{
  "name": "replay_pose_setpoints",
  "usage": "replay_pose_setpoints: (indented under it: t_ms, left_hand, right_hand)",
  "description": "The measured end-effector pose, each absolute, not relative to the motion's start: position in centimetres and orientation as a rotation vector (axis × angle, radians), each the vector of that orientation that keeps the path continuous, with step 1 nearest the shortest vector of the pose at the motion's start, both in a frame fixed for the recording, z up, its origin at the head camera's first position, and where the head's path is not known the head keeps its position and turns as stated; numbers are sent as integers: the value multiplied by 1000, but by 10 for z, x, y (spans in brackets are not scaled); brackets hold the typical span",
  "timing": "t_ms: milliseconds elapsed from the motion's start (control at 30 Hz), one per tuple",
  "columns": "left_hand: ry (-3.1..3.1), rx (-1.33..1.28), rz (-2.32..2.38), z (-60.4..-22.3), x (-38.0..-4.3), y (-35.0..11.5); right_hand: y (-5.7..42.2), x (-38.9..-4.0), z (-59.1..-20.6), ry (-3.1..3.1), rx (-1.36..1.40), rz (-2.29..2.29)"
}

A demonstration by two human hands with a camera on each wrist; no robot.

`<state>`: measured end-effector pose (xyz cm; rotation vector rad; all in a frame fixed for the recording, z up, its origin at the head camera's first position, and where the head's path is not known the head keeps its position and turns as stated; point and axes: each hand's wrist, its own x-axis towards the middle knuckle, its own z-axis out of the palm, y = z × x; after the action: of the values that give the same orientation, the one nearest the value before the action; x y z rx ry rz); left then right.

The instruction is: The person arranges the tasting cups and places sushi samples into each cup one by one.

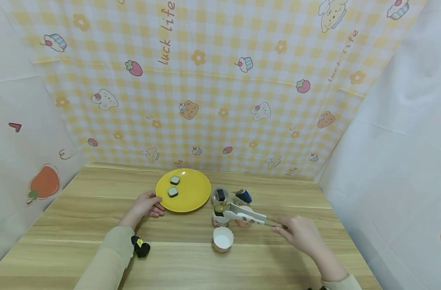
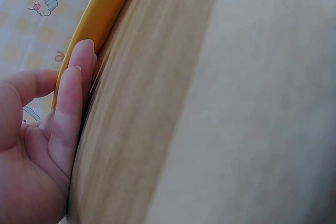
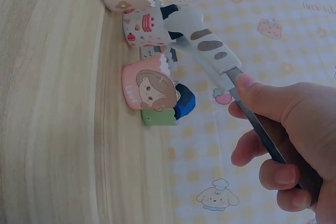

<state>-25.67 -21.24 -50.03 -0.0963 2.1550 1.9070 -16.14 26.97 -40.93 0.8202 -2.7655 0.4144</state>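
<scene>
With its thumb over the rim and fingers beneath, my left hand [image 1: 146, 205] pinches the left edge of a yellow plate [image 1: 193, 195]. Two sushi roll pieces [image 1: 173, 192] lie on that plate's left side. A pair of tongs [image 3: 210, 48] with white, paw-like ends is gripped in my right hand [image 1: 302, 233]. The tong ends reach over a paper cup [image 1: 220, 222] holding a dark sushi piece with an olive-coloured top [image 1: 221, 209]. Whether the tongs touch or hold that piece, I cannot tell.
A paper cup with white inside [image 1: 223, 240] stands nearest me. Behind the tongs are a pink cup [image 3: 142, 85], a clear-looking cup with a black piece [image 1: 220, 195], and a green cup [image 3: 159, 118] with a dark blue piece [image 3: 186, 100]. A patterned cloth [image 1: 213, 80] hangs behind the wooden table [image 1: 184, 262].
</scene>
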Motion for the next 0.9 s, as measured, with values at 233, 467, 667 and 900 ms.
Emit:
replay_pose_setpoints:
  t_ms: [233, 467, 667, 900]
  left_hand:
    - [2155, -100, 1909, -502, -257, -213]
    - [2151, -100, 1910, -501, -257, -212]
    - [2144, -98, 1912, -501, -258, -213]
    - [2118, -40, 1941, -499, -255, -215]
  right_hand:
    - [267, -162, -408, -2754, 857, 403]
    - [267, -164, -408, -2768, 857, 380]
    - [267, -164, -406, -2825, 815, 387]
    - [266, -164, -404, -2843, 760, 413]
